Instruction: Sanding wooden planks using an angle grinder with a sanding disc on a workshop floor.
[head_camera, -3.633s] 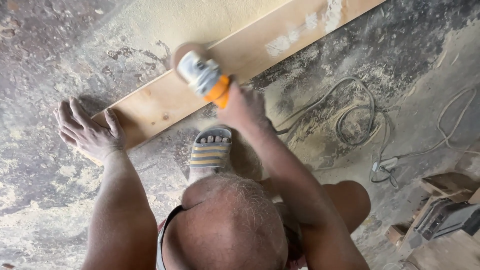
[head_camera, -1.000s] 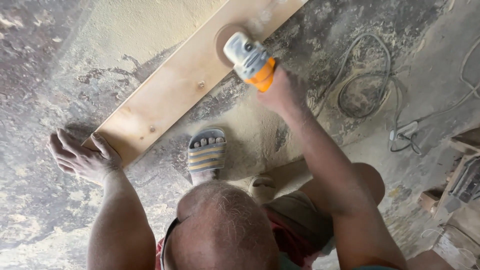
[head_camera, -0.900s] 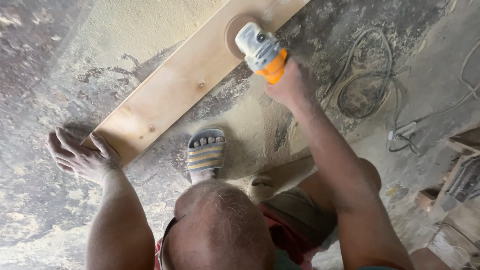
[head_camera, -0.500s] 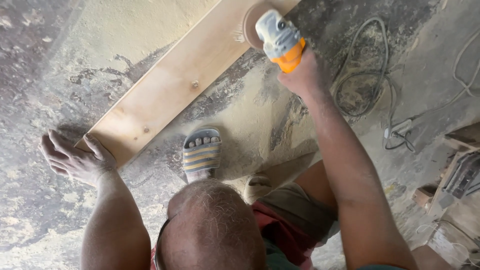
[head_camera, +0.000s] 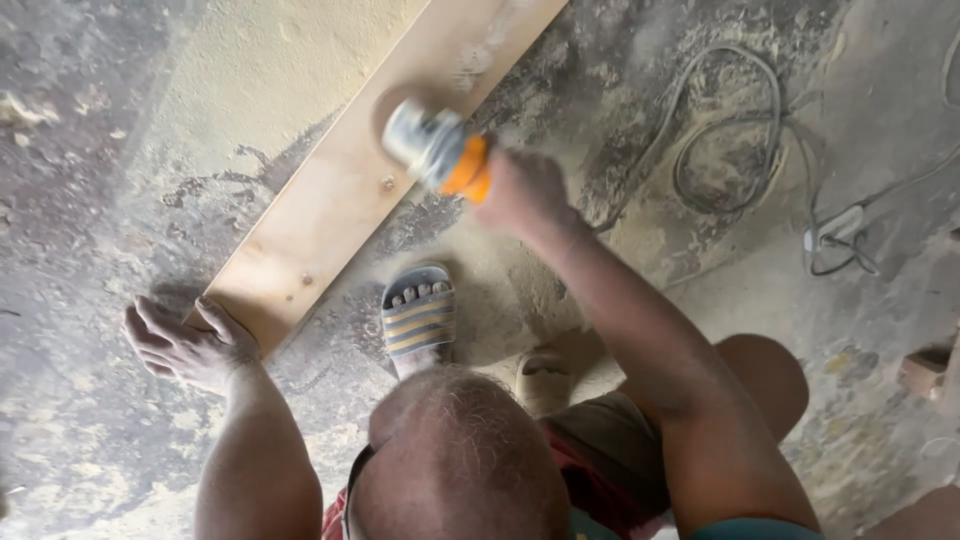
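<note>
concrete floor (head_camera: 90, 430), grey and mottled, coated with pale sawdust, thickest beyond the plank and around the feet. a plank (head_camera: 330, 215) lies flat on the floor, running diagonally from lower left to upper right and out of view at the top edge. a grinder (head_camera: 437, 152), grey head with orange body, sits on the plank's near edge about midway along the visible length; it is motion-blurred. the right hand (head_camera: 522, 190) is closed around the orange body, arm extended. the left hand (head_camera: 190, 345) is spread open, fingers splayed, flat on the floor at the plank's lower end, thumb touching the plank corner; it holds nothing. a striped sandal (head_camera: 418, 318) stands just beside the plank's near edge, below the grinder. a looped cable (head_camera: 720, 130) lies on the floor to the right, well apart from the plank.
</note>
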